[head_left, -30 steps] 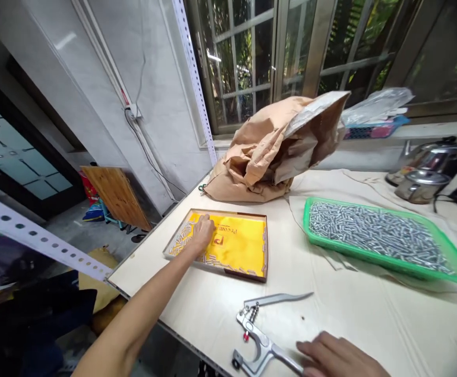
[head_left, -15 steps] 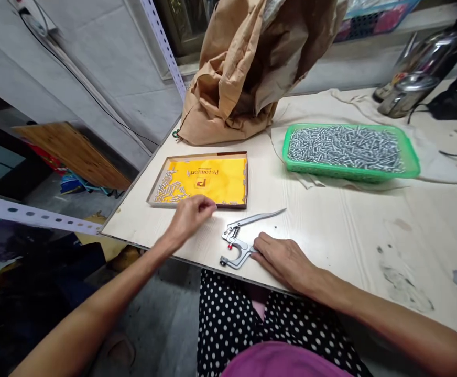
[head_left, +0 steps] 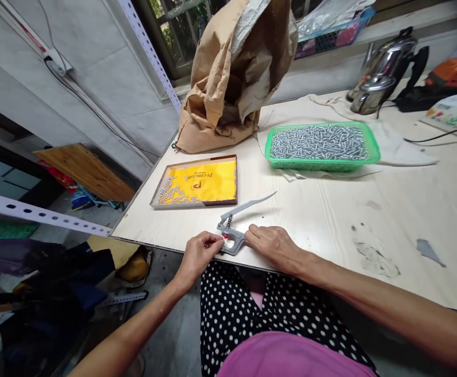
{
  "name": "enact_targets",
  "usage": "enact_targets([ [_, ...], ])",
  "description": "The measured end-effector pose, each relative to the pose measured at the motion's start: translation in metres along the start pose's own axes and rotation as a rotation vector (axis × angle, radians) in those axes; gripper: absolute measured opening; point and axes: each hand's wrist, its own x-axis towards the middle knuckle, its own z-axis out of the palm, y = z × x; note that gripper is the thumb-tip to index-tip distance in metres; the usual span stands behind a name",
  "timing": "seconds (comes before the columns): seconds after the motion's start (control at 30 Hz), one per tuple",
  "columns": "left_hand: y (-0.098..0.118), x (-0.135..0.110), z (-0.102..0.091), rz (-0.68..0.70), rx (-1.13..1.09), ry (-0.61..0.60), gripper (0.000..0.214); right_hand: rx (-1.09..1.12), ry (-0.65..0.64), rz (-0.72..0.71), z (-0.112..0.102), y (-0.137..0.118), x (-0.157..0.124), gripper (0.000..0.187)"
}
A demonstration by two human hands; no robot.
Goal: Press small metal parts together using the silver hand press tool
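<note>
Grey hand pliers [head_left: 234, 242] with a C-shaped jaw, a spring and a red tip lie at the table's front edge, handles spread apart. My right hand [head_left: 273, 247] is closed around the lower handle. At the mouth of the jaw my left hand [head_left: 202, 252] is pinched, its fingertips by the red tip; whatever it holds is too small to make out. Behind the pliers sits a shallow box [head_left: 219, 202] with a yellow printed bottom. Small silvery metal pins [head_left: 169, 195] are heaped in its left corner.
A green plastic tray [head_left: 318, 166] full of similar metal pins stands on a cloth at the back. A crumpled brown paper bag [head_left: 213, 125] is behind the box. Metal pots [head_left: 373, 86] stand at the back right. A perforated metal post [head_left: 150, 52] rises at the left.
My left hand has moved from the box's front edge down and right to the pliers' jaw. My right hand still grips the handle. The camera view has shifted.
</note>
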Motion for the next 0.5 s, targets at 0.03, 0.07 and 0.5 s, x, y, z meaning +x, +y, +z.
enact_targets([
  [0.03, -0.001, 0.000, 0.001, -0.005, 0.010, 0.001, 0.029, 0.000, -0.010, 0.000, -0.001, 0.000, 0.001, 0.020],
  [0.07, -0.001, 0.001, 0.002, -0.012, 0.018, -0.001, 0.030, 0.003, -0.023, 0.001, -0.002, 0.000, 0.001, 0.020],
  [0.5, 0.004, 0.021, -0.006, -0.214, 0.080, -0.289, 0.036, 0.149, -0.143, 0.132, -0.017, 0.004, 0.002, 0.020],
])
